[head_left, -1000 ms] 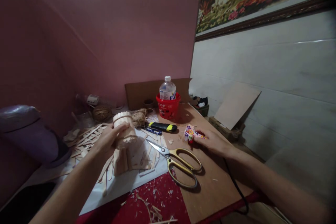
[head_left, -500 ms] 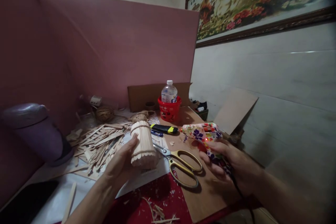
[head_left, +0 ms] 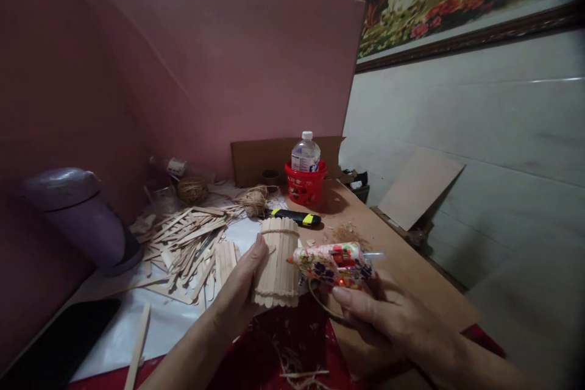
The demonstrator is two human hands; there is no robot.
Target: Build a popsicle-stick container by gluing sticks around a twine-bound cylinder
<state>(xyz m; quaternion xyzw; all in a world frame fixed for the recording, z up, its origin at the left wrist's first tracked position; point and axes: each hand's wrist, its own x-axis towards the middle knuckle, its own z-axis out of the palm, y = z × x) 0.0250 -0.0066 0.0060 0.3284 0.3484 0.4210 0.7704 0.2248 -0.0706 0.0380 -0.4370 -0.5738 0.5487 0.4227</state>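
My left hand (head_left: 244, 280) is closed round the side of a small barrel-shaped pot made of craft sticks (head_left: 278, 262), held upright above the table. A strand of twine (head_left: 281, 231) circles the pot near its top. In my right hand (head_left: 388, 311) is a flower-patterned hot glue gun (head_left: 336, 263), its red light on and a clear glue stick (head_left: 373, 255) poking out behind. The orange nozzle (head_left: 290, 260) is at the pot's right side; whether it touches cannot be made out. Behind the gun and hand, the scissors' handle (head_left: 325, 306) is mostly hidden.
Loose craft sticks (head_left: 183, 250) are heaped on white paper at left. Beyond the pot lie a twine ball (head_left: 253, 200) and a black-yellow utility knife (head_left: 299, 218). A red tub (head_left: 305, 189) holds a plastic bottle (head_left: 306, 154). A purple tumbler (head_left: 86, 225) stands far left.
The glue gun has moved left and down to the pot's side. The pot has turned more upright, its underside less visible. The view has shifted, and the scissors are now largely covered.
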